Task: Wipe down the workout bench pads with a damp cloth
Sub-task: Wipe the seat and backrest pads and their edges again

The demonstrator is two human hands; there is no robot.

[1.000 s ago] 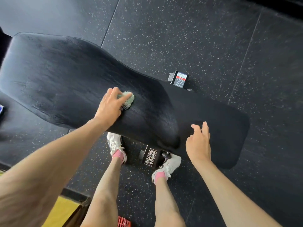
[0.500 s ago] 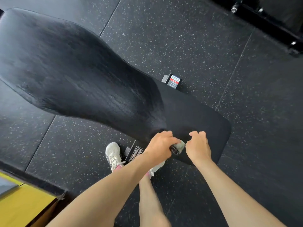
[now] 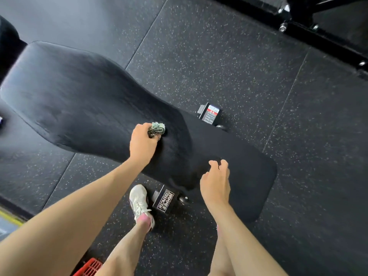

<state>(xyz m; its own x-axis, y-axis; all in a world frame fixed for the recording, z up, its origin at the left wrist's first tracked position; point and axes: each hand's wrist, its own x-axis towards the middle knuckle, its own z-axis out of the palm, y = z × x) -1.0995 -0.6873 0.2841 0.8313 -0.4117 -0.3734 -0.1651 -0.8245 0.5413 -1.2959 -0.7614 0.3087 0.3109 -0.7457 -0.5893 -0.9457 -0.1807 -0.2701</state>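
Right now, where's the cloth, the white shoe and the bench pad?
cloth [image 3: 158, 128], head view, its bunched green top.
white shoe [image 3: 138, 202], head view, the laces.
bench pad [image 3: 79, 100], head view, bare wide part.

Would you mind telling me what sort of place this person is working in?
Most likely a gym: a padded black workout bench with a Hammer Strength label stands on speckled rubber floor tiles, and a bolted black equipment frame sits nearby.
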